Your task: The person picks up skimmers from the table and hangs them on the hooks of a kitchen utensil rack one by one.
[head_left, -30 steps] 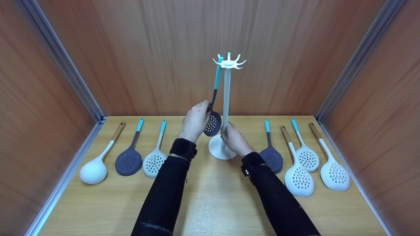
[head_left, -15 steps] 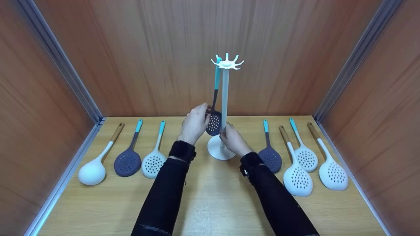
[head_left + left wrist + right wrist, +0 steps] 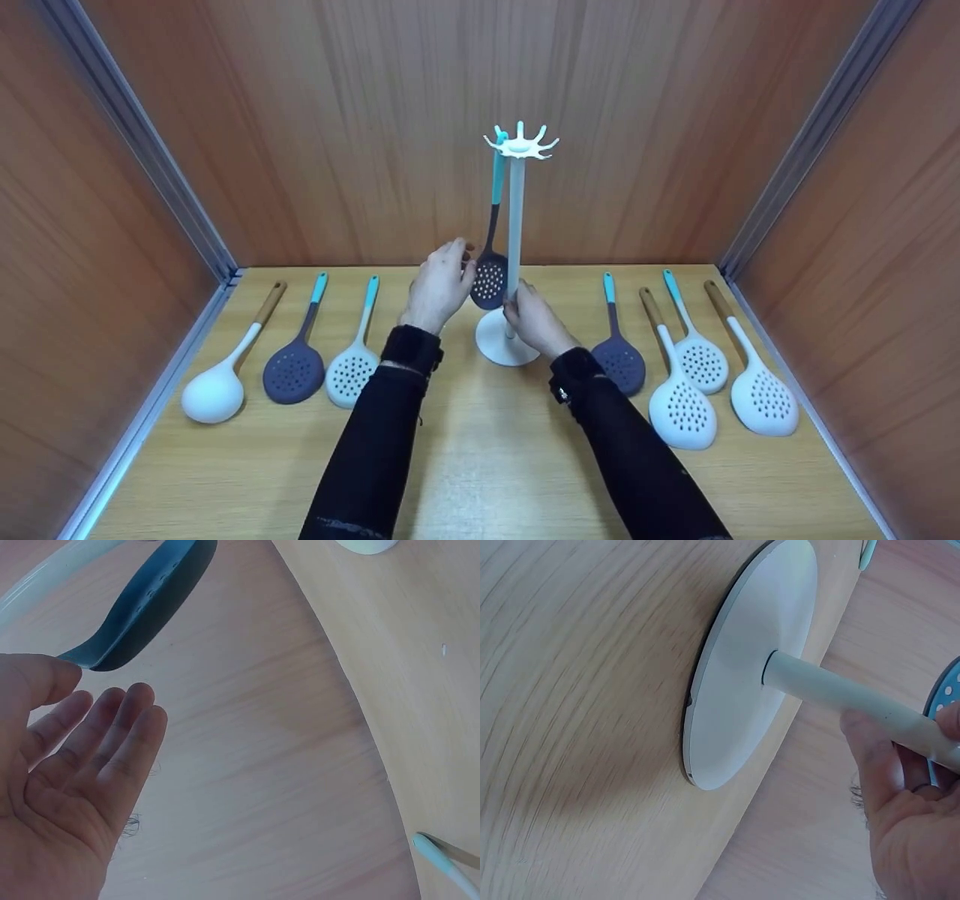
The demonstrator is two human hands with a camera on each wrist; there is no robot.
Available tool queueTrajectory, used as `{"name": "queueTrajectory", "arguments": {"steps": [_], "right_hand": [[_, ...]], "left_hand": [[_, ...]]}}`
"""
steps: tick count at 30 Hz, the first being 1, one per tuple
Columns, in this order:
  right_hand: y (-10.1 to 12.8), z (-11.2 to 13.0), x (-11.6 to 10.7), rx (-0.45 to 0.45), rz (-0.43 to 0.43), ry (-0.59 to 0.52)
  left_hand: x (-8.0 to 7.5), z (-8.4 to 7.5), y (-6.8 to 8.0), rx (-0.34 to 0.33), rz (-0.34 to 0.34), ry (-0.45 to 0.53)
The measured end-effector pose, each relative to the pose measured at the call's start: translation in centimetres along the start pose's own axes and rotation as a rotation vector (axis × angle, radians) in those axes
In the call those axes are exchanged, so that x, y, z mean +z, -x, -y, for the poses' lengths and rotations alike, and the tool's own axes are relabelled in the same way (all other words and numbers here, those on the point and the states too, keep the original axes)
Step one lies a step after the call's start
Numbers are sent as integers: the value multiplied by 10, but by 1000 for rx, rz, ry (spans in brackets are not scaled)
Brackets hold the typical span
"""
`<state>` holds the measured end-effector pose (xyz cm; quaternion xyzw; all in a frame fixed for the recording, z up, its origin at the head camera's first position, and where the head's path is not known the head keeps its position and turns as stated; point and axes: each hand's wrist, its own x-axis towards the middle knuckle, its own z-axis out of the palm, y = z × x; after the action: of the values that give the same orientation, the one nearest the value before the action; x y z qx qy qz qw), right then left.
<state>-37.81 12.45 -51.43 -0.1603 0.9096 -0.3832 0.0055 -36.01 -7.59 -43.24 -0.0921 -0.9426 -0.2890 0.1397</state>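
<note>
Head view: right hand [image 3: 538,321] is gripping the stand [image 3: 516,217] — left hand [image 3: 437,289], fingers loose, is hovering beside the hanging skimmer [image 3: 490,282].

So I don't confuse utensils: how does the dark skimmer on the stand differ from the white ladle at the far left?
The skimmer hangs from the stand, handle up; the ladle lies on the table. The skimmer's head is dark and perforated; the ladle's is white, with no holes showing. The skimmer's grip is turquoise; the ladle's is brown. Both have long handles and rounded heads.
</note>
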Motion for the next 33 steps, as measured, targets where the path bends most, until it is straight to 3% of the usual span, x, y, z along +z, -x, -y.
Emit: {"name": "queueTrajectory", "arguments": {"steps": [11, 18, 23, 27, 33], "right_hand": [[-1, -1, 0, 35, 17, -7], [2, -3, 1, -32, -9, 15], [1, -2, 1, -28, -9, 11], [1, -2, 1, -15, -1, 0], [0, -2, 1, -18, -9, 12]], "left_hand": [[1, 7, 2, -78, 10, 2], [1, 16, 7, -102, -24, -20], [1, 21, 9, -176, 9, -51], [2, 27, 14, -218, 22, -74], [6, 38, 24, -240, -14, -59]]}}
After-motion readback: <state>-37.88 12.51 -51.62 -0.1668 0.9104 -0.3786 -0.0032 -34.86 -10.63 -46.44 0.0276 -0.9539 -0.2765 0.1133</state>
